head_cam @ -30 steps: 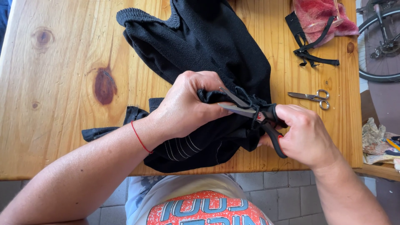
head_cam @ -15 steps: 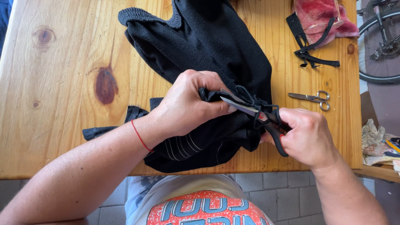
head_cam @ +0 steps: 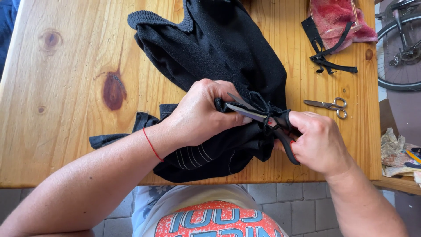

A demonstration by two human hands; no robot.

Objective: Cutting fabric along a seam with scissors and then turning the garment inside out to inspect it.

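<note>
A black fleece garment [head_cam: 219,52] lies bunched on a wooden table [head_cam: 66,87]. My left hand [head_cam: 199,116], with a thin red cord at the wrist, pinches a fold of the black fabric near the garment's lower edge. My right hand [head_cam: 320,142] grips black-handled scissors [head_cam: 258,116] with a red pivot. Their blades point left and are parted over the fabric fold and a thin black drawstring, right beside my left fingers.
A small pair of steel scissors [head_cam: 329,105] lies on the table to the right. At the back right sit a red mesh pouch [head_cam: 337,19] and black straps [head_cam: 324,57]. A bicycle wheel [head_cam: 401,48] stands beyond the table's right edge. Crumpled cloth [head_cam: 397,151] rests at the lower right.
The scissor blades have shifted slightly left along the fabric fold. My hands stay in nearly the same spot and keep their grips.
</note>
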